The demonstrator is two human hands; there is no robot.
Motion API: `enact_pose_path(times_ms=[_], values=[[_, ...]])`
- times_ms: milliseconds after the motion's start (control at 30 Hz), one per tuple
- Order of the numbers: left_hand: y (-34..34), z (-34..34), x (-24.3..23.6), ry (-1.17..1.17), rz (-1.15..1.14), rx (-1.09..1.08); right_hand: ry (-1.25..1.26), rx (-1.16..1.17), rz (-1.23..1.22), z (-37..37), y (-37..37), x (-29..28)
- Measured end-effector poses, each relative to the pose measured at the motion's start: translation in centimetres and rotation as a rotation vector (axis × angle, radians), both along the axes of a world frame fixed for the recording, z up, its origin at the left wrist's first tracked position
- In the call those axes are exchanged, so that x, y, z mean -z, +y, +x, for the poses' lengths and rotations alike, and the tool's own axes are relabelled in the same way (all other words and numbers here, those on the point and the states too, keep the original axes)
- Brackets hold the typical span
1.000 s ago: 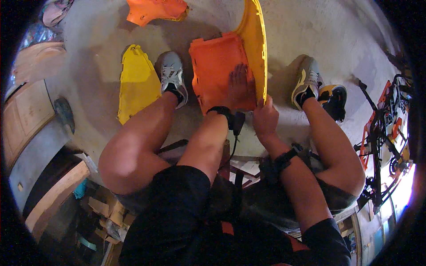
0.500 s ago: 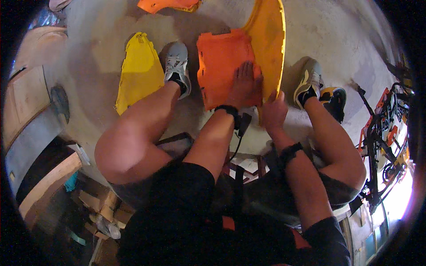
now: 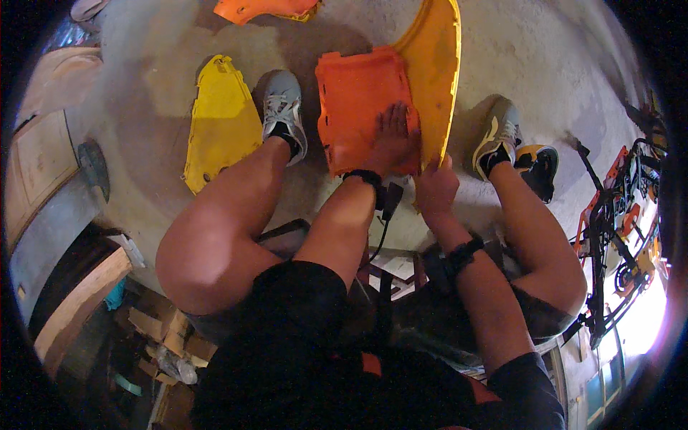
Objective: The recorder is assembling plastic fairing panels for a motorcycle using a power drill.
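Observation:
My left hand lies flat, fingers out, on an orange plastic panel between my feet. My right hand grips the lower end of a tall, curved yellow panel that stands along the orange panel's right edge, against it. Whether the two panels are joined, I cannot tell. A flat, tapered yellow panel lies left of my left shoe. Another orange piece lies at the top of the view.
A black and yellow object lies behind my right shoe. At right is a tangle of black and orange metal frames. Along the left are boards, cardboard and other clutter. I sit with knees bent apart.
The curved yellow panel has shifted right and leans a little more that way, with my right hand moving along. My left hand's fingers now show on the orange panel where its shadow was.

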State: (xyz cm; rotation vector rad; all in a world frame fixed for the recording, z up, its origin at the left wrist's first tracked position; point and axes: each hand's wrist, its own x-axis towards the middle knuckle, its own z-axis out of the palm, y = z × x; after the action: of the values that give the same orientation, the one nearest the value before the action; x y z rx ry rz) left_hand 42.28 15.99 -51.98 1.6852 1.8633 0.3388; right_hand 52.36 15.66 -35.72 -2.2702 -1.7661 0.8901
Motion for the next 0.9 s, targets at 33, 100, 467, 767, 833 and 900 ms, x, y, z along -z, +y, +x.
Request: enact_pose_path(times_ms=[33, 100, 467, 767, 833, 900], values=[[0.2, 0.0, -0.1, 0.014, 0.009, 0.016, -0.012, 0.012, 0.021, 0.1, 0.1, -0.1], [0.6, 0.1, -0.4, 0.048, 0.082, 0.009, -0.033, 0.034, 0.066, 0.0, 0.5, -0.2], [2.2, 0.3, -6.4, 0.003, -0.058, 0.032, -0.082, 0.038, 0.160, 2.3, 0.6, 0.9], [8.1, -1.8, 1.7, 0.107, -0.117, -0.397, 0.005, 0.005, 0.204, 2.0, 0.1, 2.3], [9.8, 2.7, 1.3, 0.103, -0.180, -0.189, -0.081, 0.075, 0.169, 5.0, 0.4, 2.2], [8.1, -4.5, 3.6, 0.302, -0.068, -0.329, 0.024, 0.000, 0.114, 0.0, 0.8, 0.4]])
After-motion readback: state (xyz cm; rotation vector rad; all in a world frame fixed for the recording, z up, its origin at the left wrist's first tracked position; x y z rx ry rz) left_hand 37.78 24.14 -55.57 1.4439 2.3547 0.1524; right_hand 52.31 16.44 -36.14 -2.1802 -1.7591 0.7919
